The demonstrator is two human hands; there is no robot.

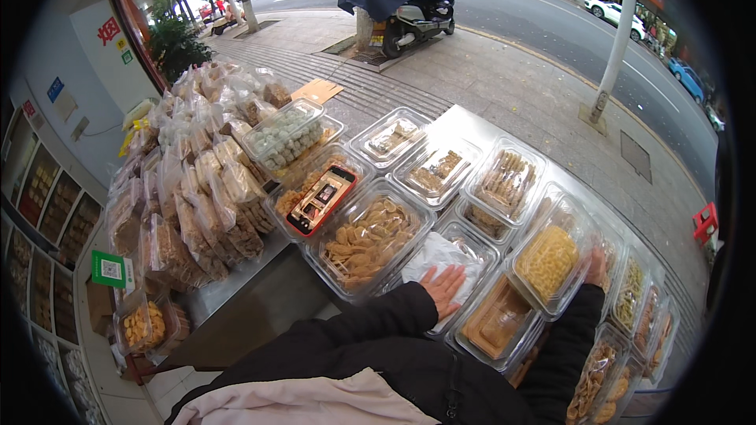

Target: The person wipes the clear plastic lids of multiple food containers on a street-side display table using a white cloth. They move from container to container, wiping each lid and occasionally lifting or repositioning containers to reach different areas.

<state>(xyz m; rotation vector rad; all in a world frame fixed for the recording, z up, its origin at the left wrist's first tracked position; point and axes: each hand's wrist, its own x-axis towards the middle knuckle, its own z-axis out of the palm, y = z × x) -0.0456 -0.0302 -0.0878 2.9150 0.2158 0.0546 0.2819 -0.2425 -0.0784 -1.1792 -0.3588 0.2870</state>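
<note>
My left hand (443,292) lies flat with its fingers spread on a white sheet or bag (440,257), on a clear plastic box. At the right, my right hand (595,265) is at the far side of a clear lidded box of yellow snack pieces (546,262); its fingers are partly behind the plastic, so its grip is hard to tell. Just below that box is a box with a brown bottom (496,321). Left of my left hand is a large box of flat brown chips (372,236). A phone in a red case (322,199) rests on a neighbouring box.
Bagged snacks (195,171) are piled at the left, near a green card with a printed code (112,270). More clear snack boxes (508,180) cover the metal table (466,124). Beyond it stand a covered scooter (413,18) and a pole (617,41).
</note>
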